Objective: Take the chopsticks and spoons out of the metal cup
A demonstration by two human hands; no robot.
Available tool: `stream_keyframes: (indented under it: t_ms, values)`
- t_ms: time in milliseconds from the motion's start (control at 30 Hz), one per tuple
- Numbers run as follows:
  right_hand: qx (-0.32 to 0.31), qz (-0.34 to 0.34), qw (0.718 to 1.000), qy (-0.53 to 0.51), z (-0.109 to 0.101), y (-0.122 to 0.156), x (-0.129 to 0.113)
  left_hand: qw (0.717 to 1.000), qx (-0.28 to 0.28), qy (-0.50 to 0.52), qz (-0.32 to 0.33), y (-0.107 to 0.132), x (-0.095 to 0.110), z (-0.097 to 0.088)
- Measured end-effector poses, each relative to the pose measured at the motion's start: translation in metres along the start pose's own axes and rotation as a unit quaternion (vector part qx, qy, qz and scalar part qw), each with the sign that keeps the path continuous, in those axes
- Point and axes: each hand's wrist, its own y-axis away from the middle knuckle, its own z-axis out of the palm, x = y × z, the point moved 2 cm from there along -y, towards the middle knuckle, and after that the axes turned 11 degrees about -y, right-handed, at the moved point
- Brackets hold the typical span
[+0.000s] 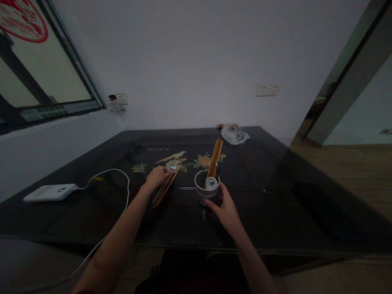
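Note:
A metal spoon (173, 167) shows its shiny bowl at the fingertips of my left hand (157, 176), which is closed in a pinch on it. Its handle is mostly hidden by the hand. Just beside and below these fingers, a few wooden chopsticks (168, 190) lie slanted on the black table (183, 220). My right hand (225, 208) wraps round the near right side of a grey cup (202, 196). Upright in the cup, leaning right, stand several chopsticks (215, 157). A white ceramic spoon (211, 183) with a blue mark and a dark metal spoon (217, 168) are also in it.
On the left of the table lies a white power bank (50, 192) with a white cable (128, 183) running off the front edge. A crumpled clear plastic bag (234, 134) sits at the back by the wall. A dark flat object (330, 210) lies at the right.

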Motion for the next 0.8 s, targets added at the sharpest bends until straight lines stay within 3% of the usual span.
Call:
stream_keyframes:
  t_ms: [333,500,800]
  values:
    - [0.002,0.003,1.0,0.014,0.0,0.001,0.0,0.999,0.01,-0.035,0.026,0.013,0.024,-0.001]
    - [0.002,0.003,1.0,0.011,0.0,0.001,-0.002,0.998,-0.018,-0.053,0.034,0.017,0.038,0.004]
    - [0.01,-0.005,1.0,0.009,0.0,0.001,-0.002,0.992,0.006,-0.125,0.017,0.02,0.043,0.009]
